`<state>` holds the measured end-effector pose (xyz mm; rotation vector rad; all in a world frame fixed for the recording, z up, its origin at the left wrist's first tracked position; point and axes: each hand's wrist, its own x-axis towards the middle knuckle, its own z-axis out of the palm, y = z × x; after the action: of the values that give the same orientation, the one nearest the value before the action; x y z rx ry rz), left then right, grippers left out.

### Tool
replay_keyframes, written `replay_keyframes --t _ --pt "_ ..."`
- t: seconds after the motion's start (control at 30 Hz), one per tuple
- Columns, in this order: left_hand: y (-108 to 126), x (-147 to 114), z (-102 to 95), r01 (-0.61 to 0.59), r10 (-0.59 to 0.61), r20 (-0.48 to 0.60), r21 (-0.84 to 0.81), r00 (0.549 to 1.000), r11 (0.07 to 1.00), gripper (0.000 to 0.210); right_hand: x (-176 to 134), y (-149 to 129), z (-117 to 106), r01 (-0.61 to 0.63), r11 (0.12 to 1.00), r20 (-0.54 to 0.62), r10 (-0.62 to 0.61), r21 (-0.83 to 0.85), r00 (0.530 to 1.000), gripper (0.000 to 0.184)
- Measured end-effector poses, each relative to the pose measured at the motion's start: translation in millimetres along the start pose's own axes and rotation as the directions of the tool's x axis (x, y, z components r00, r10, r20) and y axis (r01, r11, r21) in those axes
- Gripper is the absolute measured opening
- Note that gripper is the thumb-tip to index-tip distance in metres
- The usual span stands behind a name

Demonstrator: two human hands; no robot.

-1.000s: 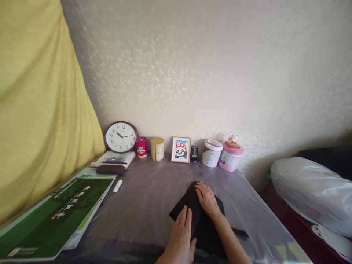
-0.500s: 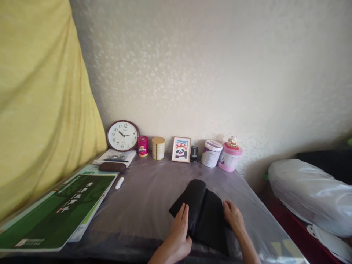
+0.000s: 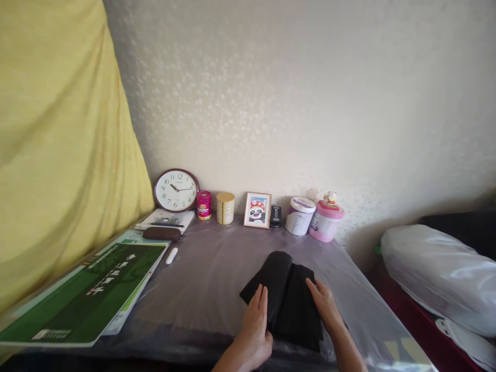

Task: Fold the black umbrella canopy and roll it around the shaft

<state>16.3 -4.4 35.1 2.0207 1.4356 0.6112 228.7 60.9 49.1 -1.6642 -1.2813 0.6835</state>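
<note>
A black sheet, thin and fabric-like [image 3: 298, 312], lies partly folded near the table's front edge. Its left part [image 3: 277, 274] bulges up in a rounded roll, and the right part lies flatter with a crease between them. My left hand [image 3: 251, 325] has its fingers straight along the roll and its thumb at the near end, holding it. At the right edge, my right hand [image 3: 325, 305] grips the sheet with its fingers on top; its thumb is mostly hidden.
Green book [image 3: 89, 294], brown case [image 3: 161, 233] and white stick-shaped object [image 3: 171, 256] lie left. Along the wall stand a clock [image 3: 177, 190], pink tin [image 3: 203, 205], yellow-lidded can [image 3: 225, 208], panda picture frame [image 3: 257, 210] and two tubs [image 3: 300, 216]. Plastic-wrapped bundle [image 3: 437, 274] lies right.
My right hand has moved left, and the sheet's right edge has come inward with it. My left hand stays about where it was on the roll. The view has shifted slightly.
</note>
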Motion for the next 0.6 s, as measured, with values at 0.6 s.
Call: replay_keyframes --t 0.6 --pt "2.8 1.3 -1.6 0.031 -0.032 0.01 0.107 0.999 0.994 0.097 21.4 -56.8 66.8 -0.053 0.956 0.13 0.016 0.287 0.991 0.041"
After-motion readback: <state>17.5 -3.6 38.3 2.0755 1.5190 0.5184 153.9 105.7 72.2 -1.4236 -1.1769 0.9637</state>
